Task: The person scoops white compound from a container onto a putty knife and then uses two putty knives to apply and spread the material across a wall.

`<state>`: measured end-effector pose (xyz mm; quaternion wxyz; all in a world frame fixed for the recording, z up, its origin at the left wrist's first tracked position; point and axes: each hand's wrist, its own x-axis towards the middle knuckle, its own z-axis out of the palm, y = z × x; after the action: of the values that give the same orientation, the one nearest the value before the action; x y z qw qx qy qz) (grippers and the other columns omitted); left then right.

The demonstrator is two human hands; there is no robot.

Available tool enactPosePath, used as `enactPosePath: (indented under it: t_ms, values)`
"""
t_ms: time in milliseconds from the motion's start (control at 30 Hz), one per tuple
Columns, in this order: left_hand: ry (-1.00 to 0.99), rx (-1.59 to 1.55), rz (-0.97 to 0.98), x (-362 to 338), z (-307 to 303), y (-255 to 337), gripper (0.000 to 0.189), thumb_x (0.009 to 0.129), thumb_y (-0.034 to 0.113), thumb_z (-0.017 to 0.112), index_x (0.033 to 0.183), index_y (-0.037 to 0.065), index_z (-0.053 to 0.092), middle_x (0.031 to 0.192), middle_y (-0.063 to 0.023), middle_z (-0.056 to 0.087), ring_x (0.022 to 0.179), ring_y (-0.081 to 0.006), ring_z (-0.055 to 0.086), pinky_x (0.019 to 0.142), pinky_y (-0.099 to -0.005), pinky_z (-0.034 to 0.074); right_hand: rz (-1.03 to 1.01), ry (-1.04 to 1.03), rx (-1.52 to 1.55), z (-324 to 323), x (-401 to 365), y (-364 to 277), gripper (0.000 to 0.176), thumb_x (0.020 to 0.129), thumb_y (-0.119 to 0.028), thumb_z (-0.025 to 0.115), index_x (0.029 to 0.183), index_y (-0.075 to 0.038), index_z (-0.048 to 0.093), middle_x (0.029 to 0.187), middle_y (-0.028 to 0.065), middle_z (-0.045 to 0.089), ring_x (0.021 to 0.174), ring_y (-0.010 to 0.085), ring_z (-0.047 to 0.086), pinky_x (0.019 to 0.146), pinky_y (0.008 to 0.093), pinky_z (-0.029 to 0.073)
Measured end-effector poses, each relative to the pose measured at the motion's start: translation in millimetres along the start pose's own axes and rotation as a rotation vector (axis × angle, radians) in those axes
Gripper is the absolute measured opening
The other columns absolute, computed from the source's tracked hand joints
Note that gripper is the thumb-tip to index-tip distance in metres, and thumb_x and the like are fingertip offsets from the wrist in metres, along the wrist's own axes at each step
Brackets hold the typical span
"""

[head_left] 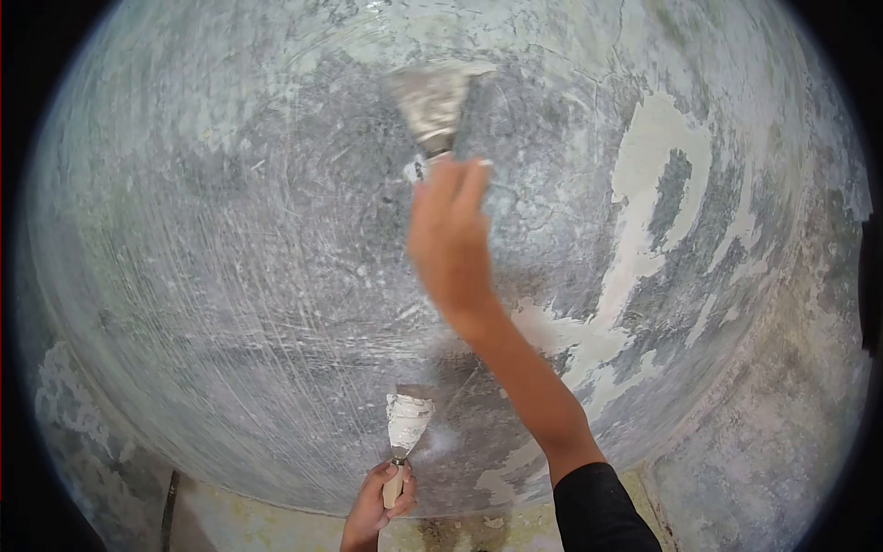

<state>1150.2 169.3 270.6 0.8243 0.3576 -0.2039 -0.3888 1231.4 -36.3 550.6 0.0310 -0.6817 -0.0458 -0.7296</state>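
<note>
My right hand (pixel 451 244) is closed on the handle of a wide scraper (pixel 432 106), whose blade points up and lies against the grey, scratched surface (pixel 230 258). Hand and blade are slightly blurred. Lower down, near the bottom edge of that surface, my left hand (pixel 379 497) grips the pale handle of a smaller scraper (pixel 407 423). White paste covers its blade, which also points up.
Pale wet-looking paste (pixel 635 267) is spread in irregular patches on the right of the surface. A yellowish, stained strip (pixel 267 524) runs below its lower edge. Rough mottled grey areas (pixel 763 442) lie at the lower right and lower left.
</note>
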Motion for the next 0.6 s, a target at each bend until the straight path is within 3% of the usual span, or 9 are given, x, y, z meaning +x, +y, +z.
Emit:
enactPosePath:
  t_ms: [133,233,267,333,400,467,533,600]
  values:
    - [-0.004,-0.002,-0.028,5.5,4.4,-2.8,0.027,0.098,0.032,0.043,0.093,0.007,0.052,0.056,-0.0058,0.045,0.036,-0.0104,0.03,0.039,-0.0274,0.028,-0.068,-0.081,0.127,-7.3,-14.5,-20.8,0.02,0.089,0.003,0.053,0.107,0.01,0.049,0.097,0.0223,0.049,0.062,0.0227,0.062,0.043,0.026,0.052]
    - [-0.027,-0.009,-0.046,5.3,0.0,-2.9,0.027,0.098,0.032,0.043,0.094,0.007,0.052,0.057,-0.006,0.046,0.036,-0.0106,0.031,0.039,-0.0276,0.028,0.055,0.037,0.037,-12.1,-7.5,-7.8,0.022,0.088,0.002,0.054,0.108,0.011,0.049,0.1,0.0239,0.048,0.069,0.0261,0.062,0.048,0.0256,0.054]
    - [-0.012,-0.007,-0.038,4.3,-0.7,-2.8,0.027,0.098,0.032,0.043,0.094,0.006,0.052,0.057,-0.0059,0.046,0.036,-0.0106,0.031,0.04,-0.0276,0.028,0.129,0.054,0.068,-12.7,-7.4,1.5,0.019,0.088,0.0,0.054,0.104,0.01,0.049,0.099,0.0231,0.047,0.075,0.0274,0.059,0.052,0.0273,0.054]
    - [0.016,-0.004,-0.024,2.6,-1.1,-1.8,0.027,0.098,0.031,0.043,0.093,0.006,0.052,0.057,-0.0057,0.046,0.037,-0.0106,0.031,0.04,-0.0275,0.028,0.119,0.129,0.148,-22.9,-0.5,15.5,0.02,0.09,-0.002,0.056,0.105,0.007,0.047,0.104,0.0182,0.044,0.085,0.0288,0.056,0.068,0.0407,0.05]
    - [0.029,-0.009,-0.013,-0.5,-1.7,-0.3,0.027,0.098,0.031,0.043,0.093,0.006,0.051,0.057,-0.0052,0.046,0.037,-0.0106,0.031,0.04,-0.0274,0.028,0.097,0.145,0.232,-36.9,6.9,31.8,0.017,0.088,-0.003,0.057,0.101,0.005,0.049,0.096,0.0187,0.048,0.081,0.0266,0.055,0.06,0.0343,0.05]
    - [0.044,-0.017,-0.001,-5.0,-6.9,-1.5,0.027,0.098,0.031,0.043,0.094,0.006,0.051,0.057,-0.005,0.045,0.036,-0.0106,0.03,0.04,-0.0278,0.028,-0.06,0.156,0.2,-53.3,14.9,59.2,0.02,0.087,-0.001,0.058,0.105,0.003,0.05,0.099,0.0159,0.05,0.083,0.0247,0.054,0.068,0.0337,0.047]
    - [0.06,-0.031,0.012,-11.0,-18.4,-4.5,0.027,0.098,0.033,0.043,0.094,0.007,0.051,0.055,-0.0051,0.045,0.036,-0.0106,0.029,0.04,-0.0284,0.027,0.055,0.164,0.298,-74.0,28.9,71.6,0.023,0.086,0.0,0.059,0.107,0.001,0.051,0.102,0.0139,0.05,0.086,0.0211,0.051,0.074,0.0322,0.043]
    - [0.095,-0.038,0.007,-15.2,-20.8,-1.5,0.028,0.098,0.033,0.043,0.094,0.007,0.051,0.056,-0.0049,0.045,0.036,-0.0107,0.03,0.041,-0.0288,0.028,-0.042,0.197,0.164,-90.9,50.7,99.3,0.024,0.086,-0.003,0.06,0.108,0.001,0.051,0.1,0.0129,0.056,0.082,0.0183,0.055,0.069,0.0317,0.045]
